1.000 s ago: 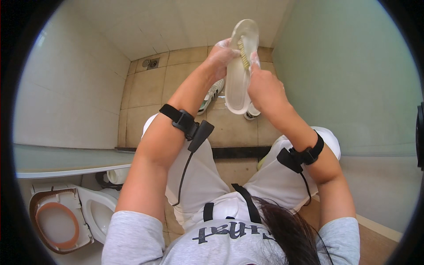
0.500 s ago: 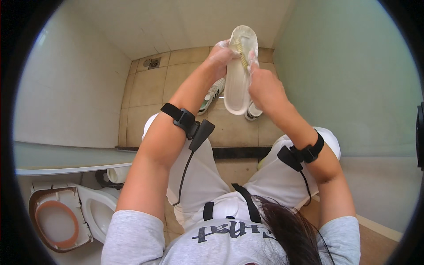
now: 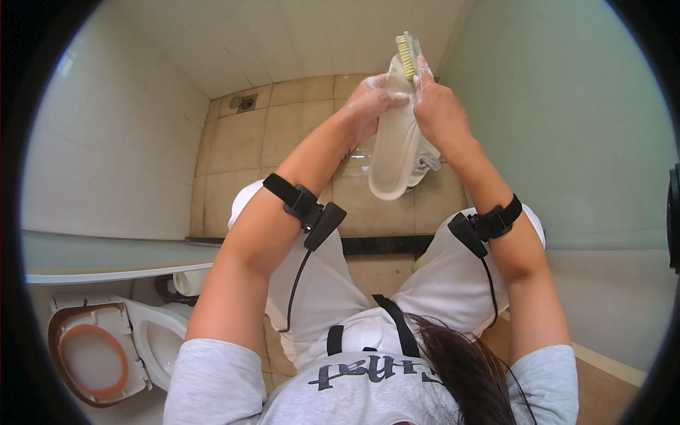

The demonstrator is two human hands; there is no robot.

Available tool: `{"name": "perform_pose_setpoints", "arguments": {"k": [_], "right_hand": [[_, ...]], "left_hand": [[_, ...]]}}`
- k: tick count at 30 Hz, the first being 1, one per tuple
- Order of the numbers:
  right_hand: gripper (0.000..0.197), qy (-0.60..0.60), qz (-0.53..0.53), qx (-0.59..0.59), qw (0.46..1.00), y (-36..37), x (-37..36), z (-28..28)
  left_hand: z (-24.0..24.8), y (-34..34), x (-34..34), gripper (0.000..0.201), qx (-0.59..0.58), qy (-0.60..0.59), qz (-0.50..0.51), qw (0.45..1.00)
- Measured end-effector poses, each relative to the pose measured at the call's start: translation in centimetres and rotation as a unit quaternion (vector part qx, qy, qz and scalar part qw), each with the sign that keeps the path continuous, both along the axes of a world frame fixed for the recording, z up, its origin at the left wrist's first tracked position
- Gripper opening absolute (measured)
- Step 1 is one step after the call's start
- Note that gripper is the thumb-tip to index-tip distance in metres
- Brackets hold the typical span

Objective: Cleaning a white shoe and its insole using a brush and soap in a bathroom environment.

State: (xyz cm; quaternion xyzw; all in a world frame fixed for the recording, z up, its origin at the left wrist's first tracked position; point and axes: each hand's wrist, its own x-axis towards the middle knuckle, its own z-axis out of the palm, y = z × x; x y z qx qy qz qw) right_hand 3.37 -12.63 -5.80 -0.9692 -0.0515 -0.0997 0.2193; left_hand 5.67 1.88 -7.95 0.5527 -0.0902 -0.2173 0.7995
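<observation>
A long white insole [image 3: 392, 156] with a raised rim hangs in front of me, its broad rounded end pointing down toward me. My left hand [image 3: 375, 103] grips its left edge near the upper end, thumb across the top face. In my right hand [image 3: 440, 117] is a scrub brush [image 3: 409, 55] with pale yellow bristles and a clear-looking back. The bristles lie at the insole's far tip, and its handle is mostly covered by my fingers. White suds coat the fingers of both hands. Behind the insole, part of a white and grey shoe [image 3: 426, 159] shows near the floor.
Beige floor tiles [image 3: 234, 145] lie below, with a floor drain [image 3: 245, 104] at the far left corner. A dark threshold strip [image 3: 379, 245] crosses before my knees. Frosted panel [image 3: 567, 127] stands right; a toilet [image 3: 157, 340] with raised lid is at lower left.
The brush has moved from the insole's upper middle to its far tip, turning more upright. The insole has shifted slightly right and toward me, now hiding more of the shoes.
</observation>
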Motion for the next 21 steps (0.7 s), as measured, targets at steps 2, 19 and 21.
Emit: {"name": "perform_pose_setpoints", "arguments": {"k": [2, 19, 21], "right_hand": [[0.06, 0.017, 0.015, -0.002, 1.0, 0.9, -0.9, -0.3], [0.058, -0.02, -0.013, -0.005, 1.0, 0.0, -0.2, -0.1], [0.058, -0.021, -0.012, 0.004, 1.0, -0.4, 0.0, -0.8]], "left_hand": [[-0.3, 0.6, 1.0, 0.033, 0.006, 0.002, 0.031, 1.0], [-0.5, -0.3, -0.6, 0.038, -0.008, -0.026, -0.02, 0.999], [-0.6, -0.5, -0.3, 0.036, 0.004, -0.03, -0.005, 1.0]]}}
